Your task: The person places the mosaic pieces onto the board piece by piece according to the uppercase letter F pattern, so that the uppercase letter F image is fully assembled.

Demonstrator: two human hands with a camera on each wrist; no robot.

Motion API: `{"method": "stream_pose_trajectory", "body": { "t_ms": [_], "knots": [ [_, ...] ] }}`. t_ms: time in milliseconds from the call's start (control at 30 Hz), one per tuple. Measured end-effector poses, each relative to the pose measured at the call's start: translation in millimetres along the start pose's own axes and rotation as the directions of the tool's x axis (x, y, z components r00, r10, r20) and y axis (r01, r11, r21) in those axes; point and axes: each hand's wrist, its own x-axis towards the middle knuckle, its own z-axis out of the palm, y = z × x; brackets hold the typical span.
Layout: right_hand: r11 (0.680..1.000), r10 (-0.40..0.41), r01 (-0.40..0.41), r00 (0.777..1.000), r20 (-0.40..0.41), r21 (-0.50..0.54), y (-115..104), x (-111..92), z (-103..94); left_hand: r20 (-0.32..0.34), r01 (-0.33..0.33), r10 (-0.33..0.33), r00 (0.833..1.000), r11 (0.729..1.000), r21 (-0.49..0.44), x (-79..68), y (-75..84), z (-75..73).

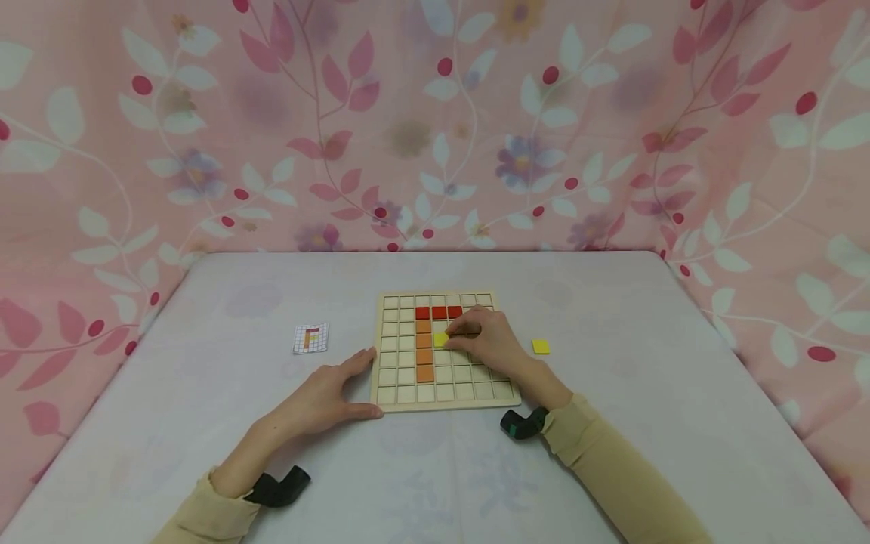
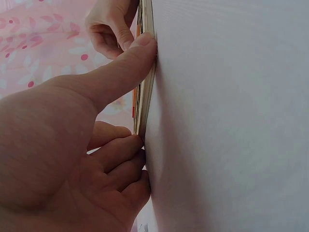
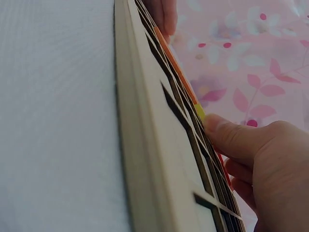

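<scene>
My right hand point(image 1: 488, 340) pinches a yellow square tile point(image 1: 440, 340) between thumb and fingertips, at a square of the wooden grid board point(image 1: 445, 409). In the right wrist view the thumb lies on the tile's edge, close over the board. Just left of that tile runs a column of several orange tiles point(image 1: 424, 373). Three red tiles point(image 1: 439, 312) form a row at its top, the rightmost partly behind my fingers. My left hand point(image 1: 325, 398) rests against the board's left side, thumb at the near corner and fingertips farther up the edge.
A second yellow tile point(image 1: 540, 347) lies on the table right of the board. To the left is a small pattern card point(image 1: 310, 338) with a coloured figure on a grid. A pink floral cloth point(image 1: 408, 136) hangs behind the table point(image 1: 442, 483).
</scene>
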Motion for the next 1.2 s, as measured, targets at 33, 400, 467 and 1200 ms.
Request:
{"method": "stream_pose_trajectory", "body": {
  "t_ms": [33, 400, 467, 1200],
  "knots": [
    [1.0, -0.005, 0.005, 1.0, 0.003, 0.006, -0.1, -0.1, 0.0, 0.0, 0.001, -0.001, 1.0, 1.0, 0.001, -0.1, 0.0, 0.0],
    [0.998, -0.056, 0.056, 0.998, -0.005, 0.002, 3.0, -0.7, 1.4, 0.001, -0.009, 0.009, 1.0, 1.0, -0.003, 0.2, -1.8, 0.3],
    [0.998, -0.063, 0.063, 0.998, -0.006, -0.003, 3.1, -0.7, 1.5, 0.002, -0.003, 0.003, 1.0, 1.0, -0.005, -0.3, -1.1, -0.3],
    [0.998, -0.027, 0.027, 1.0, 0.011, -0.053, -1.0, -1.5, -0.6, 0.002, -0.007, 0.007, 1.0, 1.0, -0.011, -0.7, -0.3, -0.7]
  ]
}}
